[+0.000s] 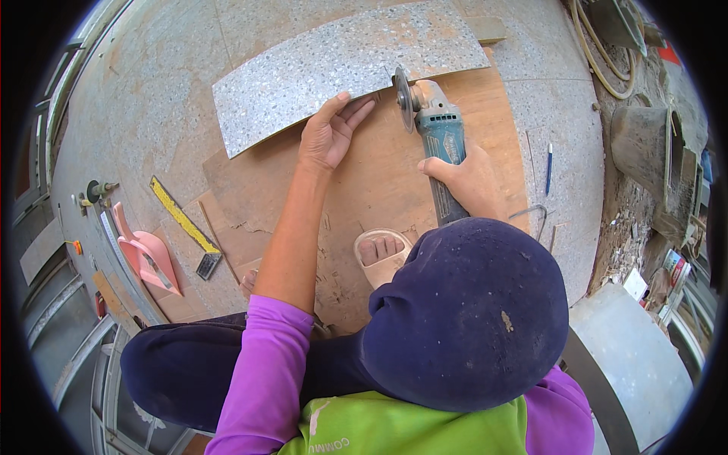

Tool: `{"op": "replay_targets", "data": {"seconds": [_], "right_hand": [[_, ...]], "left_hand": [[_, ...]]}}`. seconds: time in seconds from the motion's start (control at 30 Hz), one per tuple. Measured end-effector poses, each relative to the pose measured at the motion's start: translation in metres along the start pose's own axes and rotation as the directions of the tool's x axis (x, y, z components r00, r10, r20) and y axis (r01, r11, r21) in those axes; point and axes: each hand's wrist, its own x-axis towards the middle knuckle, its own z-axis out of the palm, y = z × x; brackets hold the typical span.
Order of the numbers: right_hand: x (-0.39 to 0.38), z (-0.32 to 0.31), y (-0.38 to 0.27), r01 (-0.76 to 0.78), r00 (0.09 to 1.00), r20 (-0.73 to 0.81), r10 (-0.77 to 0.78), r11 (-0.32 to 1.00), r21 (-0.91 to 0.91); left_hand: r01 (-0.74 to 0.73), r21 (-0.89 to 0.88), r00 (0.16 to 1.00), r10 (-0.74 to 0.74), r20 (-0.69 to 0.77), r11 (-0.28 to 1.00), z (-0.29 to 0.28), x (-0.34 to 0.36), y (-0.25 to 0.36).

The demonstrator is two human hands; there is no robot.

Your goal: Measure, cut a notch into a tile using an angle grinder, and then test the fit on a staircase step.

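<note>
A long speckled terrazzo slab (pixel 334 68) lies across a brown board (pixel 455 144). My left hand (pixel 327 136) grips the slab's near edge, thumb on top and fingers at the underside. My right hand (pixel 472 182) is wrapped round the teal and black body of an angle grinder (pixel 442 136). The grinder's thin disc (pixel 404 98) stands upright at the slab's near edge, just right of my left fingers. A short dark line, like a cut, shows in the slab beside the disc. Whether the disc is spinning I cannot tell.
On the left lie a yellow-marked straight tool (pixel 182 216) with a black end and a pink dustpan (pixel 148 254). A blue pencil (pixel 549 171) and a bent metal rod (pixel 540 212) are on the right floor. Beyond them are a hose (pixel 599 57) and a dirty bucket (pixel 644 140).
</note>
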Motion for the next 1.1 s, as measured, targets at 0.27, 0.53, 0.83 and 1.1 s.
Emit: {"op": "replay_targets", "data": {"seconds": [0.27,0.53,0.83,1.1], "right_hand": [[0.0011,0.0025,0.0009,-0.009,1.000,0.018,0.009,1.000,0.023],[-0.0005,0.0012,0.0006,0.011,1.000,0.013,-0.011,0.998,0.056],[0.0002,0.0001,-0.0028,-0.005,0.999,0.043,0.005,1.000,0.005],[0.0008,0.0033,0.0023,0.013,1.000,0.012,-0.013,0.998,0.057]], "left_hand": [[0.000,0.010,1.000,0.000,-0.013,1.000,-0.0012,0.0003,0.0015],[0.000,0.022,1.000,0.000,-0.019,1.000,-0.0023,-0.0010,0.0030],[0.004,0.012,1.000,-0.004,-0.027,1.000,-0.0004,-0.0018,0.0029],[-0.001,0.021,1.000,0.001,-0.011,1.000,-0.0044,-0.0009,0.0051]]}}
